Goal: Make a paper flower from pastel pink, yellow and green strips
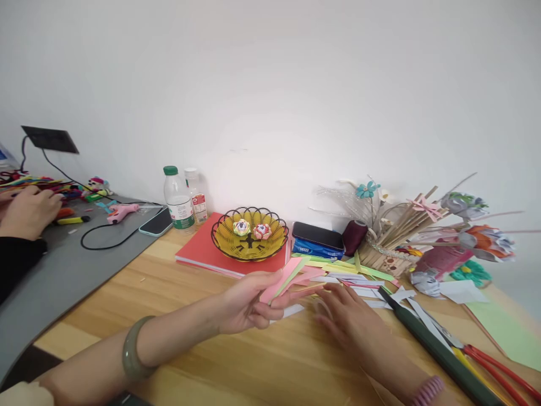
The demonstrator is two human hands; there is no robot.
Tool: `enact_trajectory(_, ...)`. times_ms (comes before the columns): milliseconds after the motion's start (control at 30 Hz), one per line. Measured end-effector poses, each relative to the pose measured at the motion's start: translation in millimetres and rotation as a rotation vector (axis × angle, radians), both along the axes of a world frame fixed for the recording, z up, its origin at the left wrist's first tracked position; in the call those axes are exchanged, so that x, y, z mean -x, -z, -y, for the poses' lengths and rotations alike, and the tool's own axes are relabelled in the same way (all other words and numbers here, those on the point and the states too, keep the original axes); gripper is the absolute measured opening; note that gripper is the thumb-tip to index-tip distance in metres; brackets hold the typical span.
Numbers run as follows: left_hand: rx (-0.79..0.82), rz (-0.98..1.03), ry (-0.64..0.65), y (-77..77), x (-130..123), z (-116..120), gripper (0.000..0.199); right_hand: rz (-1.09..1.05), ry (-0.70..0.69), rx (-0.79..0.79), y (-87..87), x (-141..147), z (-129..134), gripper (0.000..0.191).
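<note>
The left hand [253, 301] is closed, pink and green strips [284, 277] pinched between thumb and fingers above a wooden table [186, 327]. Right of that grip, the right hand [353, 321] is partly open, fingers curled beside loose strips [367, 282]; whether it holds any cannot be determined. Beyond the grip: basket [231, 248] on red paper [198, 248], then white wall [262, 101].

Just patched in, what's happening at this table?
The left hand holds a small bunch of pink and green paper strips. The right hand is just beside it, near loose white paper strips. Behind, a yellow woven basket with a black rim sits on red paper. Off left, another person's hand is among colourful craft pieces.
</note>
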State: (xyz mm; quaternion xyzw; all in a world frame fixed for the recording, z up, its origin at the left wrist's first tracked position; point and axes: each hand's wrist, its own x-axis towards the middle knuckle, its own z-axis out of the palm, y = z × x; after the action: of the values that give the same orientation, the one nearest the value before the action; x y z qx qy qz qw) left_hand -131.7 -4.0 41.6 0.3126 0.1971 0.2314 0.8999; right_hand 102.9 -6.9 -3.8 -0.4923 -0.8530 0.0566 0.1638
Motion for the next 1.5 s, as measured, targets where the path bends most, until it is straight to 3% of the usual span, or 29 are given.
enact_trajectory(133,0.016,-0.059,-0.058,6.8,-13.3,-4.6,0.026,-0.082,0.009,0.058,1.5,-18.5,9.3,0.028)
enact_trajectory(267,0.016,-0.144,-0.105,15.1,-27.8,-9.1,0.029,-0.390,0.173,0.168,-0.1,-43.9,13.7,0.035)
enact_trajectory(333,-0.008,-0.185,-0.125,15.8,-35.8,-10.1,0.029,-0.435,0.232,0.191,2.0,-55.9,15.9,0.038)
enact_trajectory(433,-0.043,-0.255,-0.140,14.6,-48.2,-9.9,0.028,-0.372,0.245,0.181,8.0,-68.0,19.5,0.039)
enact_trajectory(667,-0.025,-0.296,-0.067,26.0,-67.9,-10.2,0.025,-0.050,0.348,-0.114,12.3,-86.1,12.6,0.044)
enact_trajectory(933,-0.054,-0.356,-0.013,25.3,-78.5,-7.5,0.029,-0.020,0.286,-0.086,3.3,-96.9,7.7,0.032)
enact_trajectory(1033,-0.111,-0.394,-0.012,24.2,-81.6,-6.0,0.031,-0.117,0.302,-0.207,-7.2,-89.3,13.6,0.035)
enact_trajectory(1100,-0.211,-0.433,-0.028,25.4,-83.3,-4.9,0.034,-0.247,0.296,-0.264,-17.6,-80.6,19.9,0.035)
enact_trajectory(1133,-0.294,-0.465,-0.040,26.1,-83.9,-4.0,0.036,-0.284,0.299,-0.221,-23.0,-75.7,23.1,0.035)
enact_trajectory(1233,-0.669,-0.619,-0.091,25.2,-84.5,0.2,0.039,-0.355,0.338,0.098,-36.1,-61.8,30.0,0.044)
enact_trajectory(1367,-1.154,-0.807,-0.104,16.6,-82.9,6.5,0.038,-0.546,0.181,0.513,-42.2,-50.3,31.4,0.057)
enact_trajectory(1433,-1.305,-0.841,-0.082,13.8,-81.8,7.9,0.038,-0.591,0.127,0.541,-41.6,-46.7,31.7,0.059)
enact_trajectory(1500,-1.399,-0.862,-0.076,14.0,-80.9,7.9,0.038,-0.567,0.104,0.420,-38.9,-43.0,33.1,0.051)
